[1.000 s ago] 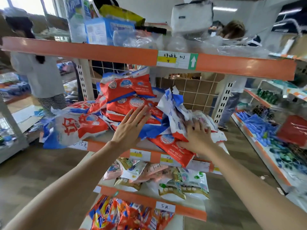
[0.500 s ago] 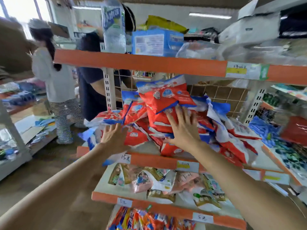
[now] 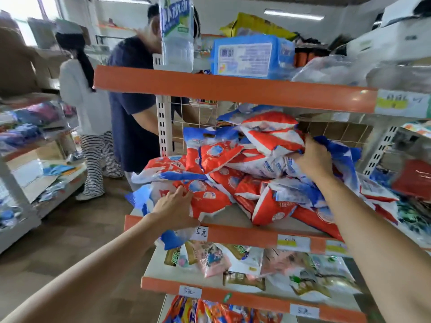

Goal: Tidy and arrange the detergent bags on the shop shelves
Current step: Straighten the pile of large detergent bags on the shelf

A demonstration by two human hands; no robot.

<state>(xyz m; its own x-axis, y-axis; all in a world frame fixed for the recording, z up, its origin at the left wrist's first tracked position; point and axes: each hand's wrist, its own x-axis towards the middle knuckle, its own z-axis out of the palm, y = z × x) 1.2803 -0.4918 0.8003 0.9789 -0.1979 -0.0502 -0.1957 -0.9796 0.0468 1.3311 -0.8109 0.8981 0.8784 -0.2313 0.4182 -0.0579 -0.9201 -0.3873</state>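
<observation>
Your left hand (image 3: 173,207) lies on a red, white and blue bag (image 3: 205,199) at the shelf (image 3: 245,234) edge, fingers loosely bent, gripping nothing. Farther back, your right hand (image 3: 312,157) pinches a bag in the pile (image 3: 256,159) (soft and floppy, probably slippery). Grab them by the puffy middles, not the corners.

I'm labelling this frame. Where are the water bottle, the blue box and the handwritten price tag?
water bottle (image 3: 177,33), head view, on its printed label.
blue box (image 3: 247,57), head view, on its white barcode panel.
handwritten price tag (image 3: 202,233), head view, on the writing.
</observation>
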